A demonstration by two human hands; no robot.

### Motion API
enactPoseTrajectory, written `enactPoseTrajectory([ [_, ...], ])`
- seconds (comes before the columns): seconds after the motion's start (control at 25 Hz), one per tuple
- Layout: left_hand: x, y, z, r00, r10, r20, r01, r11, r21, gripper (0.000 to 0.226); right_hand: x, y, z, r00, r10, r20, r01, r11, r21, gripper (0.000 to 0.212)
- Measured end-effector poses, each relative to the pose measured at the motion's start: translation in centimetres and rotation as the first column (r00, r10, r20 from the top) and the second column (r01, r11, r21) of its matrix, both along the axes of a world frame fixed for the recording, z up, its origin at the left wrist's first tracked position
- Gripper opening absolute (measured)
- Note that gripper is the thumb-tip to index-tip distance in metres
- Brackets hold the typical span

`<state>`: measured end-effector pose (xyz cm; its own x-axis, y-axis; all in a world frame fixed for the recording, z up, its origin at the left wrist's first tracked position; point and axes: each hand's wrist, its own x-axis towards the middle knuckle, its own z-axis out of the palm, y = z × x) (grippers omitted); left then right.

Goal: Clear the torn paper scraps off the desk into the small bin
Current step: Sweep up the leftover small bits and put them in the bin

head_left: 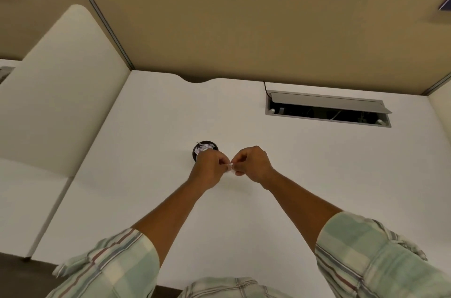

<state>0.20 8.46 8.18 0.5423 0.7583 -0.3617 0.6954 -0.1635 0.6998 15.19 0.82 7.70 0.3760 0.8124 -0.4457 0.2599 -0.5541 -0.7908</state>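
A small round dark bin (200,145) stands on the white desk (317,175) near its middle, with several white paper scraps (206,147) showing inside it. My left hand (210,169) is just in front of the bin and hides its near edge. My right hand (252,163) is close beside it on the right. Fingertips of both hands meet and pinch one small white paper scrap (230,168) between them, just above the desk surface. No other loose scrap shows on the desk.
An open cable hatch (327,108) with a raised grey lid is sunk into the desk at the back right. A tan partition wall (244,29) closes the back. A white side panel (61,90) stands to the left.
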Motion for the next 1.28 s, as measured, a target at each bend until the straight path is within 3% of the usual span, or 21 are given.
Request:
enactPoseTrajectory([
  [0.08,-1.0,2.7,1.4,1.000,0.027,0.005,-0.027,0.997,0.077,0.005,-1.0,3.1,1.2,0.999,0.019,0.029,-0.020,0.999,0.032,0.006],
  [0.24,-2.2,6.9,1.9,0.997,0.070,0.015,-0.071,0.994,0.087,0.001,-2.5,7.7,2.2,0.992,0.050,0.114,-0.056,0.997,0.046,0.005],
  [0.48,-3.1,8.6,-0.1,0.998,0.020,-0.066,-0.014,0.996,0.092,0.012,-4.2,10.3,0.7,0.930,0.222,0.295,-0.206,0.975,-0.083,0.011],
  [0.64,-3.8,9.1,-0.8,0.998,0.005,-0.057,0.002,0.992,0.122,0.021,-4.3,10.3,0.4,0.896,0.236,0.376,-0.213,0.972,-0.103,0.010],
  [0.84,-4.3,9.3,-1.4,0.996,0.088,-0.016,-0.085,0.989,0.121,0.010,-3.5,9.7,-0.1,0.904,0.241,0.353,-0.221,0.970,-0.097,0.020],
  [1.08,-5.1,8.4,-2.1,0.992,0.117,0.055,-0.124,0.981,0.150,0.015,-1.7,7.0,-1.2,0.946,0.081,0.313,-0.084,0.996,-0.001,0.008],
  [1.28,-5.7,5.1,-1.9,0.977,0.164,0.133,-0.177,0.980,0.092,0.006,-0.4,2.4,-3.3,0.968,0.031,0.250,-0.014,0.998,-0.068,0.007],
])
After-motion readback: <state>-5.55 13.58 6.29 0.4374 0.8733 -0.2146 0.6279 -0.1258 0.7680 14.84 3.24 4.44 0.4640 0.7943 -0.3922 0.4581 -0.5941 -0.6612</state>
